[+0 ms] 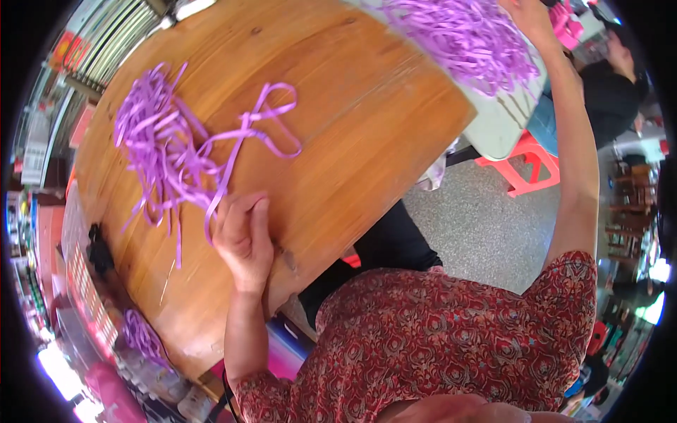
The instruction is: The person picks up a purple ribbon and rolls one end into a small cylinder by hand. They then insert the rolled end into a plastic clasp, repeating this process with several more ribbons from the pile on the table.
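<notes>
So my left hand (243, 236) is on the round-edged wooden table (352, 155), fingers curled in and thumb up close to them. One loose purple strand (230, 168) comes right down to the finger side of that hand, but honestly I can't tell if I'm pinching it or it's just lying against my knuckles.

The thing that matters here is the smaller purple ribbon bundle (151, 137). It's ahead and to the left of my left hand, with its long axis slanting from the far left back toward my fingers, so the near end is just beside them. Left is easily the nearer hand; my right is well apart from it. The strand bends into a knotted bit (245, 121) ahead of my left hand, with open loops spreading out on its right side.

My right hand (523, 10) is way out at the top of the view, arm stretched long, right by the big purple ribbon heap (462, 46). The heap sits mostly to the left of that hand, on a white table (502, 130). The fingers are cut off by the edge, so no clue whether they're gripping or spread. There's a red stool (522, 169) on the near side of that table, below my right hand.
</notes>
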A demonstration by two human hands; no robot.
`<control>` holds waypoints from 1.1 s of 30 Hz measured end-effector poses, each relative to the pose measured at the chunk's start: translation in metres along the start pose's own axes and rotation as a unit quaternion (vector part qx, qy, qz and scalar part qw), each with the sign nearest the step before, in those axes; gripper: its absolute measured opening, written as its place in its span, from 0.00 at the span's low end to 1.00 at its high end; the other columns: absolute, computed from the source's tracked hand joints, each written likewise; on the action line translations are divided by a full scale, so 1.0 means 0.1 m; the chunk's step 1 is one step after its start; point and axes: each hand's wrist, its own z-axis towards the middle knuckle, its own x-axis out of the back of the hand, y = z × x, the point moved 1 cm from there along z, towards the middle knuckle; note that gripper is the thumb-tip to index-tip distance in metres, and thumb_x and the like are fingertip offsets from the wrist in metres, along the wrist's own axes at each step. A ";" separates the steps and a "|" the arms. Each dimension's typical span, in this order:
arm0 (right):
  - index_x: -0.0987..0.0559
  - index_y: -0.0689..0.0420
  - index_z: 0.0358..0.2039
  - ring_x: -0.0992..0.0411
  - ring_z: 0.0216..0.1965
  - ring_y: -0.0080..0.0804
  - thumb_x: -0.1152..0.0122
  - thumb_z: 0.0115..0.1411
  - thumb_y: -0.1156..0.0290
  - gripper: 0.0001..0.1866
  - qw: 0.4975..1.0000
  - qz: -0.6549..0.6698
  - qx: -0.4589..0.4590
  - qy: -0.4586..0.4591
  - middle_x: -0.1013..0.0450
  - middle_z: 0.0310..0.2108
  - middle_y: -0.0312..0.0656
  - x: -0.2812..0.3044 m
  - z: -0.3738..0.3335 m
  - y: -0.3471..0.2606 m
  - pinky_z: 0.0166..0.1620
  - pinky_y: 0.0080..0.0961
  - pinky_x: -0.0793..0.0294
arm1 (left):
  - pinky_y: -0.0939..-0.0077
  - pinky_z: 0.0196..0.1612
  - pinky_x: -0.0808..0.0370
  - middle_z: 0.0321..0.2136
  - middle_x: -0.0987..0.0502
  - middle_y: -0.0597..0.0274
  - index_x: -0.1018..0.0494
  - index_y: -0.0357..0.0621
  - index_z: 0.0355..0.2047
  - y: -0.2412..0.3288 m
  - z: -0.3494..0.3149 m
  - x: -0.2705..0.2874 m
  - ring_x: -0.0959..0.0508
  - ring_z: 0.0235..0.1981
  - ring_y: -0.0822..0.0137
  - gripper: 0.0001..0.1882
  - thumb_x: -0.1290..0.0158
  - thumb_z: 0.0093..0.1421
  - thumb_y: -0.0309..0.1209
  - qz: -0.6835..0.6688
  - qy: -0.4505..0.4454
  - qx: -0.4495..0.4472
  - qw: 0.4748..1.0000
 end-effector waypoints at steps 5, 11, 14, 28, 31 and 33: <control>0.23 0.59 0.40 0.28 0.42 0.29 0.42 0.57 0.72 0.10 0.898 -0.358 0.253 -0.051 0.25 0.39 0.38 -1.21 -0.63 0.27 0.46 0.24 0.31 | 0.78 0.29 0.33 0.22 0.29 0.59 0.26 0.37 0.29 0.06 0.01 0.02 0.29 0.24 0.67 0.02 0.46 0.54 0.19 -0.033 -0.029 0.045 0.998; 0.22 0.58 0.36 0.28 0.42 0.37 0.39 0.53 0.70 0.10 0.825 -0.351 0.392 -0.208 0.26 0.41 0.39 -2.60 -1.26 0.14 0.47 0.29 0.31 | 0.75 0.29 0.33 0.22 0.30 0.59 0.29 0.37 0.28 -0.03 -0.04 0.02 0.30 0.23 0.64 0.01 0.48 0.55 0.19 -0.020 0.034 0.027 0.999; 0.21 0.58 0.33 0.29 0.40 0.36 0.37 0.51 0.70 0.09 0.840 -0.267 0.415 -0.228 0.26 0.38 0.37 -2.96 -1.33 -0.02 0.44 0.30 0.31 | 0.71 0.30 0.32 0.24 0.30 0.57 0.31 0.38 0.29 -0.04 -0.01 0.05 0.29 0.25 0.61 0.03 0.51 0.56 0.18 0.008 0.094 0.037 0.995; 0.26 0.56 0.23 0.30 0.37 0.36 0.38 0.49 0.71 0.06 0.839 -0.266 0.421 -0.219 0.27 0.33 0.36 -3.33 -1.42 0.04 0.43 0.33 0.34 | 0.70 0.32 0.31 0.27 0.28 0.54 0.29 0.37 0.32 0.02 0.05 0.09 0.28 0.27 0.58 0.05 0.48 0.54 0.19 0.025 0.118 -0.053 0.991; 0.27 0.57 0.23 0.29 0.35 0.37 0.40 0.49 0.74 0.05 0.838 -0.248 0.444 -0.198 0.26 0.32 0.38 -3.34 -1.56 -0.04 0.39 0.32 0.32 | 0.66 0.39 0.30 0.34 0.28 0.50 0.29 0.36 0.40 0.09 0.09 0.05 0.27 0.35 0.53 0.13 0.50 0.52 0.16 0.053 0.113 -0.123 0.985; 0.27 0.57 0.24 0.28 0.33 0.37 0.40 0.49 0.74 0.04 0.837 -0.270 0.447 -0.165 0.26 0.31 0.39 -3.35 -1.57 -0.05 0.37 0.32 0.31 | 0.62 0.47 0.32 0.40 0.28 0.47 0.31 0.34 0.46 0.11 0.06 0.05 0.28 0.42 0.50 0.20 0.51 0.50 0.15 0.061 0.075 -0.096 0.991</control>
